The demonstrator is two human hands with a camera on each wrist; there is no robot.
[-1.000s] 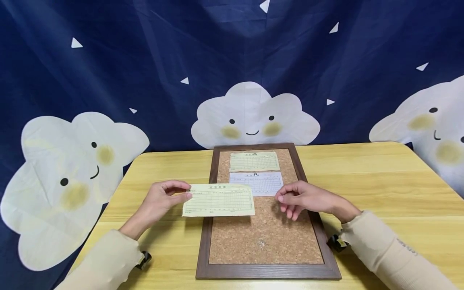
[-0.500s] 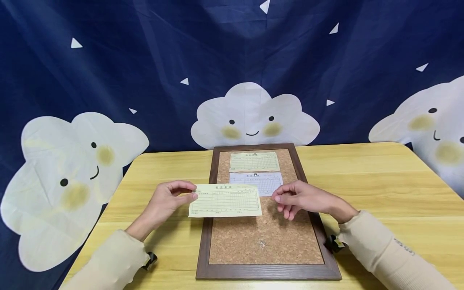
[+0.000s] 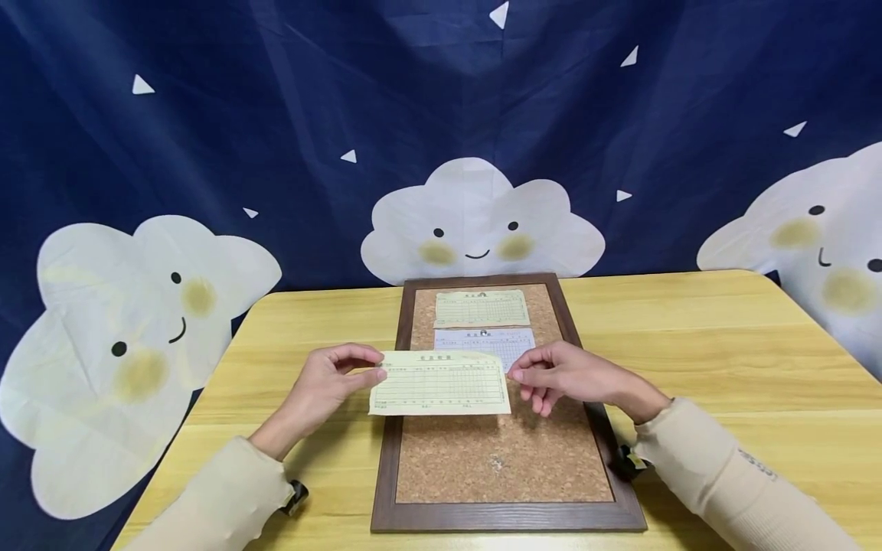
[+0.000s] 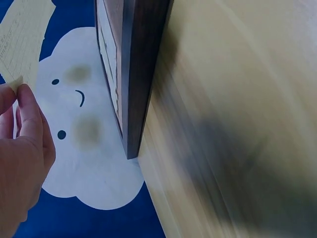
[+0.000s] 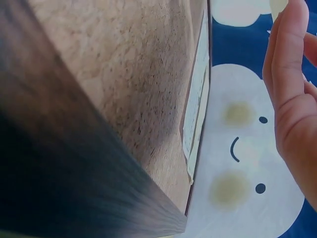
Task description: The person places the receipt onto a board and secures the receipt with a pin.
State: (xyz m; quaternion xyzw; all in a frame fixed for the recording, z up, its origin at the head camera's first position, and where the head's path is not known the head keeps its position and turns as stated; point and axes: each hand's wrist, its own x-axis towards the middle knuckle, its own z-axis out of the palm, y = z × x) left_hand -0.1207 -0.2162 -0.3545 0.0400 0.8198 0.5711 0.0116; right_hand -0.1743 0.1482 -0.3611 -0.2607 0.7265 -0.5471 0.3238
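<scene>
My left hand (image 3: 331, 386) pinches the left edge of a pale yellow printed form (image 3: 441, 386) between thumb and fingers. The sheet is held up over the framed corkboard (image 3: 455, 463), facing me. In the left wrist view its corner shows at the fingertips. My right hand (image 3: 572, 375) is at the sheet's right edge, thumb and index finger close together; I cannot tell whether something small is between them. Behind the held sheet, a white form (image 3: 510, 348) is partly covered. Another yellow form (image 3: 482, 308) lies above it on the cork.
A small silvery cluster (image 3: 496, 463) sits on the lower cork. Small tacks show at the top of both forms on the board. The board's dark wooden frame (image 3: 510, 518) rests on a light wooden table (image 3: 703, 344). A blue cloud-patterned curtain (image 3: 317, 92) hangs behind.
My left hand has carried the yellow form to the right, over the board. My right hand has shifted slightly left, and its fingertips now meet the form's right edge.
</scene>
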